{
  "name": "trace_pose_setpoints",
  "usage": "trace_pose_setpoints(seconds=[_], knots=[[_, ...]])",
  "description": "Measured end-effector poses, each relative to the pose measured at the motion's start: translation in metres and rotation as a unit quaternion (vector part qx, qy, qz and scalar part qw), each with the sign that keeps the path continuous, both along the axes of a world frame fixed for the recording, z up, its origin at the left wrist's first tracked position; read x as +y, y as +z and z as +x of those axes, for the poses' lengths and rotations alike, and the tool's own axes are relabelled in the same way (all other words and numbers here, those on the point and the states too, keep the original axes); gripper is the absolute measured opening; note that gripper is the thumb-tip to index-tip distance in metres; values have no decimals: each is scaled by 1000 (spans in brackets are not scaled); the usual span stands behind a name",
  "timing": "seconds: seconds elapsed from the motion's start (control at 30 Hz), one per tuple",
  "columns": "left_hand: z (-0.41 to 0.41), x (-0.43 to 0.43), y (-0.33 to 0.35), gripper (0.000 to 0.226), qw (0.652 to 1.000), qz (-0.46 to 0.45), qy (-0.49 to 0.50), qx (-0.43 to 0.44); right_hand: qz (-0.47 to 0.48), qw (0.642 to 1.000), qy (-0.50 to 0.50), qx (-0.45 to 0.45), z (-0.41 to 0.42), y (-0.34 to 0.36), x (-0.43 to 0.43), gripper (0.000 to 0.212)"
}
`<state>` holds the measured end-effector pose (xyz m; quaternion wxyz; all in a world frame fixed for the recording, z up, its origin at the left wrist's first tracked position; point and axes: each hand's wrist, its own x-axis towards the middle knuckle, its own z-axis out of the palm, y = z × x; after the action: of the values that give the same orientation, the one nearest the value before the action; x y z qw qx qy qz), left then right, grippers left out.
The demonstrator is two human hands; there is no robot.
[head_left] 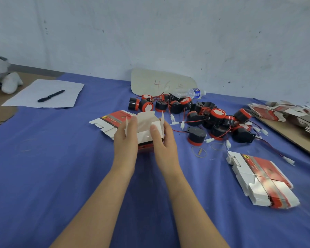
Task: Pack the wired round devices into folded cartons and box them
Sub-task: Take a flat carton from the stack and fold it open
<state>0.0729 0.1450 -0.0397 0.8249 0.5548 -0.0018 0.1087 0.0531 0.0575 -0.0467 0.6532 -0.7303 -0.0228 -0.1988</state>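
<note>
Head view, sole view supplied. The left hand (pixel 126 138) and right hand (pixel 164 140) clasp the carton (pixel 144 136) from either side, fingers wrapped on its walls and the right thumb lying on the near white flap. The carton stands on the blue-clothed tabletop (pixel 61 176) directly before the person, top open, flaps upright, not yet loaded. Judgement: the step in hand is squaring the sleeve and setting its flaps. It would be done well by pressing the side walls evenly so the creases break true, keeping the dust flaps out of the mouth, and confirming the base is locked before any device goes in. The board is thin, white inside and glossy red and black outside, so it should crease readily and dent under a hard pinch. The wired round devices (pixel 217 113) lie heaped just right of the carton: squat black drums with red caps, and thin red and black leads ending in white plugs, much tangled. One will want its lead freed and coiled first. A flat blank (pixel 113 118) lies behind the left hand. A stack of flat blanks (pixel 261 181) rests at near right. Loose rubber bands (pixel 198 152) lie between.
</note>
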Motion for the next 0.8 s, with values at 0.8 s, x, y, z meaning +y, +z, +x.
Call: trace_pose_setpoints(seconds=[0.8], knots=[[-2,-3,-13,55,986,154,-37,-44,97,991,79,38,-1,5,-10,24]])
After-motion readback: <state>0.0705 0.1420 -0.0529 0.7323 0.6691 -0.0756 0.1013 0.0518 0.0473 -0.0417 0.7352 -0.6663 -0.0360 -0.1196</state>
